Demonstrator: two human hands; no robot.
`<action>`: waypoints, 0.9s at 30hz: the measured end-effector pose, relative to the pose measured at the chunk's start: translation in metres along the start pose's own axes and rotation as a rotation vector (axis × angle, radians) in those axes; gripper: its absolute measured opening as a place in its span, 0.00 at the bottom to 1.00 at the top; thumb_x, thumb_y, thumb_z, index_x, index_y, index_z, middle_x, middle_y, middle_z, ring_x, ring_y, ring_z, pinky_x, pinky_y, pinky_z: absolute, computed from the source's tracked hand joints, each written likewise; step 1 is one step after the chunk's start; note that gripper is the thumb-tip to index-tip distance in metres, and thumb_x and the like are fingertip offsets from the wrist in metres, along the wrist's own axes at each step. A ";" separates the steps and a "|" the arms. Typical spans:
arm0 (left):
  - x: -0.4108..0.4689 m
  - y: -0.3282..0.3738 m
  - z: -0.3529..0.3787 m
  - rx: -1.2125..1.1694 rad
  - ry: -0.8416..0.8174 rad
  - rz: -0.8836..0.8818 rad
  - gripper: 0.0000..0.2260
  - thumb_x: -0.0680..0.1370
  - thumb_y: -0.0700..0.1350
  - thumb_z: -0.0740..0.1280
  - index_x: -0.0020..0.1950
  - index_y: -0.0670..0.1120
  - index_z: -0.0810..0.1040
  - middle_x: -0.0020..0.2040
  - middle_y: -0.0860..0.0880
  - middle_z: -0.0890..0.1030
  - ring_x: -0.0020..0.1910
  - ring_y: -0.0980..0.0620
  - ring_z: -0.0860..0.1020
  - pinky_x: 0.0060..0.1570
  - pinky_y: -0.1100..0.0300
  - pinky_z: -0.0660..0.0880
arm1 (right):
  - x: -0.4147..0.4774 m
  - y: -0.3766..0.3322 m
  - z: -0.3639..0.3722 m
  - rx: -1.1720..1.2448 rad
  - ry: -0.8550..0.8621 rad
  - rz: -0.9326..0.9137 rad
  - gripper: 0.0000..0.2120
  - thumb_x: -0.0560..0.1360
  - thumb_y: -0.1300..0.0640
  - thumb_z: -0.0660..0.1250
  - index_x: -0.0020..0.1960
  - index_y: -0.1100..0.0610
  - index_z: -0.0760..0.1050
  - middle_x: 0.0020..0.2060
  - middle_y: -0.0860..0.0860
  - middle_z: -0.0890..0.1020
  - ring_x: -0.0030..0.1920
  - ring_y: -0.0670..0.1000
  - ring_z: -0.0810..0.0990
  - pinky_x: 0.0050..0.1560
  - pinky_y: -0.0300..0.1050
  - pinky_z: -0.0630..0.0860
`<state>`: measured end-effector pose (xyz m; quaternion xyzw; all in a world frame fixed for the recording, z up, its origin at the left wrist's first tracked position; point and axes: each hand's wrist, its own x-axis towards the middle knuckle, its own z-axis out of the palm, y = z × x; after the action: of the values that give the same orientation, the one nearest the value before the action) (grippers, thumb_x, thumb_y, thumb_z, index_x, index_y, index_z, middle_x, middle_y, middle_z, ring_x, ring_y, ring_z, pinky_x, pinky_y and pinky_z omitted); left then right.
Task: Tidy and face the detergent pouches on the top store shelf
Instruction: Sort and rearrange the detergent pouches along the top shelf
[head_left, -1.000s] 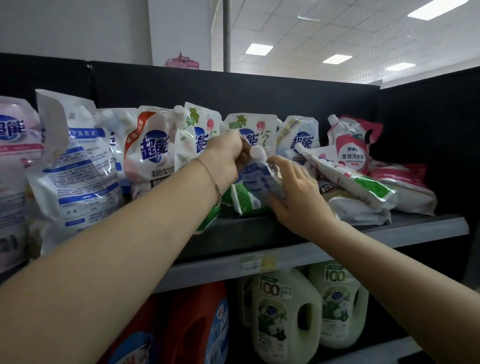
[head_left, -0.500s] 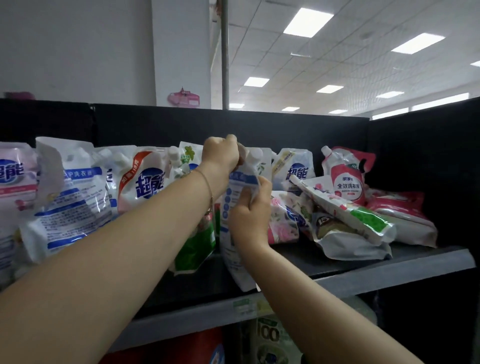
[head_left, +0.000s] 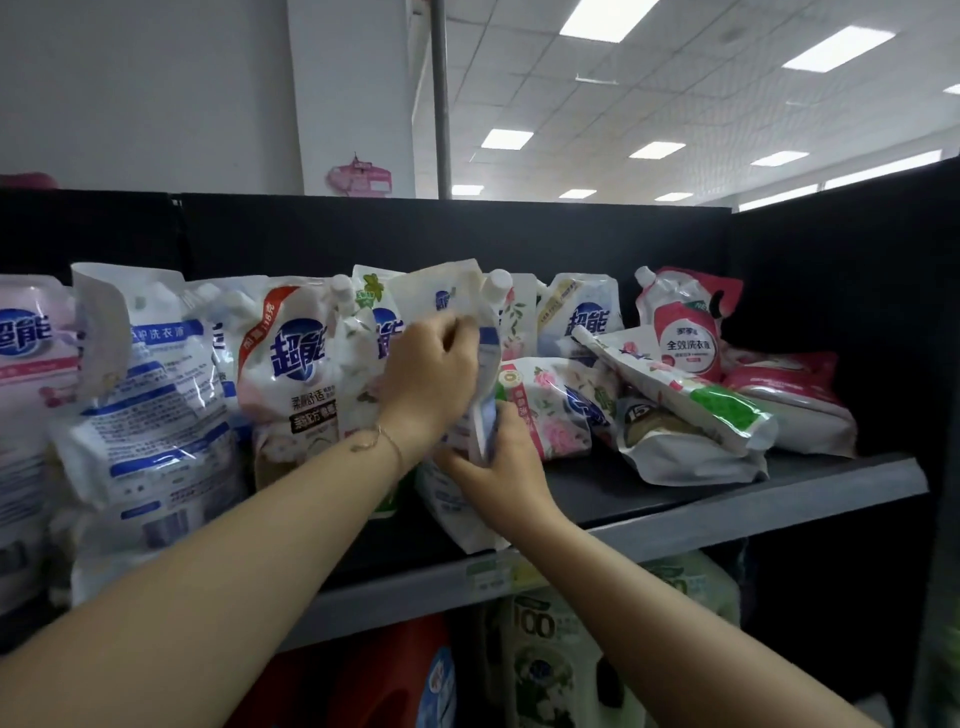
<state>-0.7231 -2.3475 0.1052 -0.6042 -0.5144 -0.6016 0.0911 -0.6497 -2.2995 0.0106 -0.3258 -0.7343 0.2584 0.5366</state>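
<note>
Change: since half a second ago, the left hand (head_left: 431, 379) sits lower on the white pouch (head_left: 447, 296), whose top and cap now stand clear above the knuckles; the right hand (head_left: 501, 467) has slid down to the lower half.
Left hand: fingers curled round the upper middle of the white pouch, gripping it.
Right hand: just below the left hand, fingers wrapped round the lower part of the pouch.
Pouch position: upright between both hands, its bottom near the shelf's front edge; it seems turned partly sideways, not yet facing out.
Done: left of the left hand, standing pouches (head_left: 296, 364) form a row, most with labels forward.
Left to do: right of the right hand, fallen pouches (head_left: 685, 405) lie overlapping; a red pouch (head_left: 685, 327) stands behind them. By my judgement, about half the job remains.
Shelf: grey top shelf (head_left: 727, 501) with a black back panel (head_left: 519, 234); jugs (head_left: 550, 654) stand on the level below the hands.
Room: white wall and tiled ceiling with ceiling lights (head_left: 597, 21) above the hands.
</note>
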 end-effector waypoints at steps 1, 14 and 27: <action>-0.009 -0.001 0.002 0.048 -0.041 0.035 0.18 0.80 0.45 0.60 0.29 0.48 0.68 0.25 0.53 0.70 0.24 0.58 0.68 0.26 0.67 0.62 | -0.005 0.003 -0.005 -0.027 -0.026 0.000 0.26 0.64 0.42 0.70 0.57 0.49 0.67 0.51 0.48 0.76 0.52 0.50 0.75 0.51 0.56 0.76; -0.078 0.006 0.035 0.270 -0.286 0.259 0.10 0.77 0.49 0.62 0.37 0.51 0.67 0.30 0.54 0.70 0.30 0.56 0.71 0.29 0.59 0.67 | -0.005 0.018 -0.111 -0.344 -0.134 -0.126 0.03 0.73 0.57 0.68 0.42 0.56 0.76 0.36 0.48 0.79 0.38 0.50 0.77 0.42 0.51 0.77; -0.053 0.028 0.152 0.220 -0.513 -0.019 0.02 0.77 0.43 0.63 0.45 0.46 0.73 0.42 0.48 0.76 0.42 0.49 0.75 0.41 0.57 0.70 | 0.026 0.061 -0.205 -0.588 -0.069 -0.288 0.07 0.73 0.58 0.66 0.48 0.60 0.78 0.44 0.54 0.79 0.44 0.56 0.76 0.44 0.52 0.74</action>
<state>-0.5926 -2.2769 0.0362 -0.7183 -0.5885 -0.3706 0.0172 -0.4474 -2.2341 0.0420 -0.3507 -0.8338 -0.0325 0.4252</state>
